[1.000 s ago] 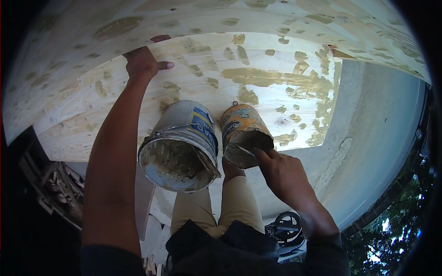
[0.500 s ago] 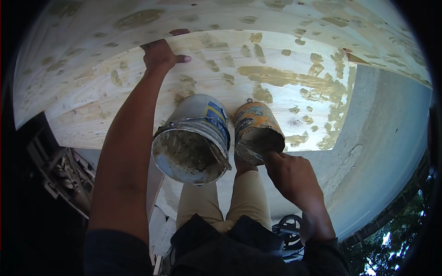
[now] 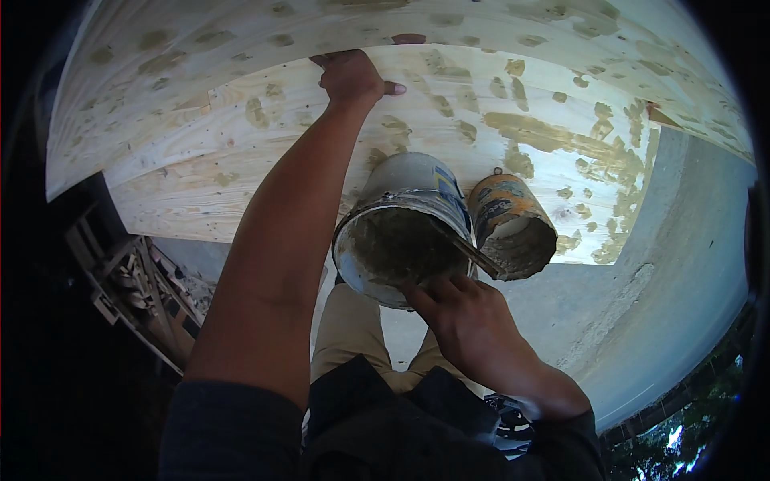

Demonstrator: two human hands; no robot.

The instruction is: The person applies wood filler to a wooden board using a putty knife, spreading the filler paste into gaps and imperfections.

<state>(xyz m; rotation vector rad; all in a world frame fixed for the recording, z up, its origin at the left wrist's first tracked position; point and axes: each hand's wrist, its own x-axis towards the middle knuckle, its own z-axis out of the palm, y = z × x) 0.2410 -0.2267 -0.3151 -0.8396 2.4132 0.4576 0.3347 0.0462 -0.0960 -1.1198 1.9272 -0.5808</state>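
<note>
My left hand [image 3: 353,76] is at the edge of the upper wooden panel [image 3: 321,44], its thumb stretched out and its fingers mostly hidden behind that edge, as if gripping it. My right hand [image 3: 469,317] is closed at the near rim of a grey plastic bucket [image 3: 409,176]; its fingertips dip into the mouth, and what they hold is hidden. Inside the bucket is grey-brown paste, and a stick-like handle [image 3: 473,252] leans out over the right rim. Beside it stands an orange, paste-smeared can [image 3: 505,196], tilted toward me, its mouth showing.
The lower wooden panel [image 3: 297,160] carries many tan filler patches, as does the upper one. A pale concrete floor [image 3: 609,321] lies to the right. Scrap wood [image 3: 152,280] is piled at the left. Foliage [image 3: 682,441] shows at lower right.
My right hand has moved left from the orange can to the bucket's mouth. The view has shifted, so panels, bucket and can sit further right. My left hand stays at the panel edge.
</note>
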